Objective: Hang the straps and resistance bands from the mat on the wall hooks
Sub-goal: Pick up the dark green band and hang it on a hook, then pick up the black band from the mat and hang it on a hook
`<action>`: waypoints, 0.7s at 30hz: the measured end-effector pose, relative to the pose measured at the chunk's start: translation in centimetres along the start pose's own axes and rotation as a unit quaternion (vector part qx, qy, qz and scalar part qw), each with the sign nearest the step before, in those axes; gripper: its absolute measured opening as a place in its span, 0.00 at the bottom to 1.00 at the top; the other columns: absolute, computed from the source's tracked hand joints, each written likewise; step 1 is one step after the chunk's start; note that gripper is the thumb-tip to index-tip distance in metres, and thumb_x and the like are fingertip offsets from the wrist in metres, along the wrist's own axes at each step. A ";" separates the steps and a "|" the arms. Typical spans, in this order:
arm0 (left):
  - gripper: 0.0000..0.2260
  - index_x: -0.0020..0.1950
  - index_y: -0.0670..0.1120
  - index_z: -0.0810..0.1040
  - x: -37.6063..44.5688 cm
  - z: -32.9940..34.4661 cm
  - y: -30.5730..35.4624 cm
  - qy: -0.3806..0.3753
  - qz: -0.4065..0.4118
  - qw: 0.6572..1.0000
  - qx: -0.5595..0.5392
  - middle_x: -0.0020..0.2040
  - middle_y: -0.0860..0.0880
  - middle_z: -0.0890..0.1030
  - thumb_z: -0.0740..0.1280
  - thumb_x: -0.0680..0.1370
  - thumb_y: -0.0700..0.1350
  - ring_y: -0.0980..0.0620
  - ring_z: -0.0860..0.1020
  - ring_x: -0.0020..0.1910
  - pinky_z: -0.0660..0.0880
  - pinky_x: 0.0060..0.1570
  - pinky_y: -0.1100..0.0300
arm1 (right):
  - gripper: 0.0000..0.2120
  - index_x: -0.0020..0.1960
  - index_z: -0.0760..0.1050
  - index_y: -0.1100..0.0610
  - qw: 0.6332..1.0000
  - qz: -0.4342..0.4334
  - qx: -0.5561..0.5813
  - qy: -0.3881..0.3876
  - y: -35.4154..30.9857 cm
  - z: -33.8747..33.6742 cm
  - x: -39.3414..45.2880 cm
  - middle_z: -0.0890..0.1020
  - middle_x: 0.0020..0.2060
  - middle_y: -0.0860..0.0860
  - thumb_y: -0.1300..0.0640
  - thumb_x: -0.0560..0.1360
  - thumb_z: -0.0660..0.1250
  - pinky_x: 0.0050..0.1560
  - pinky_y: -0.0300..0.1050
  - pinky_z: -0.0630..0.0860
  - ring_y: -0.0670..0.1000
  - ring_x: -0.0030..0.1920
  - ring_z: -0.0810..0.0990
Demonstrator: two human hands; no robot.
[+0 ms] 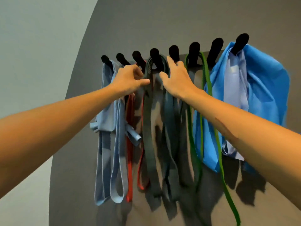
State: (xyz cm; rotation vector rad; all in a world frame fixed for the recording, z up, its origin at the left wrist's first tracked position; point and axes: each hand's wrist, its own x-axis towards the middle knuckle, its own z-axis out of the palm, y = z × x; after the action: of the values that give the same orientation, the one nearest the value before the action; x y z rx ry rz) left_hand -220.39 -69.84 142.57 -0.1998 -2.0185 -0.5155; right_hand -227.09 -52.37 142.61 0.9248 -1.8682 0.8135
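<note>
Reaching up to black wall hooks (154, 57) | left hand (128, 80) fingers curled, thumb out, against dark grey band (149, 128) on fourth hook from left; whether it pinches, cannot tell | right hand (177, 77) fingers relaxed, resting on the band's right side | light blue straps (117, 144) far left, red band (129, 160) beside, green band (195, 152) right, blue cloth (263, 88) far right.

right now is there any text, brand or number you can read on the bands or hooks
None can be read.
dark grey band: pale lettering near its top, just under the hook, too blurred to read.
Nothing printed shows on the other bands, the blue cloth or the wall.
</note>
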 end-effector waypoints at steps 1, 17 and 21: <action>0.22 0.61 0.45 0.74 -1.3 -0.7 -0.1 -0.005 0.037 0.999 0.018 0.51 0.47 0.80 0.74 0.72 0.53 0.51 0.80 0.47 0.77 0.42 0.64 | 0.31 0.80 0.50 0.56 0.999 -0.033 -0.027 0.000 -0.1 -0.2 -1.5 0.55 0.77 0.56 0.50 0.81 0.57 0.71 0.49 0.61 0.57 0.76 0.59; 0.53 0.79 0.53 0.51 -34.5 -16.7 -7.9 -0.298 -0.007 0.954 -0.025 0.78 0.59 0.56 0.80 0.63 0.55 0.62 0.56 0.75 0.58 0.73 0.59 | 0.46 0.79 0.42 0.46 0.924 -0.091 0.093 -0.360 -18.7 7.1 -30.4 0.48 0.79 0.42 0.39 0.74 0.68 0.76 0.45 0.55 0.42 0.77 0.50; 0.53 0.79 0.56 0.49 -46.0 -24.3 -8.8 -0.309 -0.071 0.948 -0.010 0.78 0.61 0.54 0.78 0.63 0.60 0.62 0.56 0.76 0.60 0.74 0.53 | 0.47 0.78 0.39 0.40 0.888 -0.073 0.172 -0.420 -26.9 9.1 -38.1 0.48 0.78 0.39 0.36 0.73 0.68 0.75 0.42 0.54 0.41 0.77 0.49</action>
State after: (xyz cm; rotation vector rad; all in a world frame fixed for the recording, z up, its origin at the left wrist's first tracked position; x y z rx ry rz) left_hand -181.73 -84.90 109.97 -0.2529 -2.6549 -0.6165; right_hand -195.15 -63.12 109.16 1.8398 -2.3602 0.7128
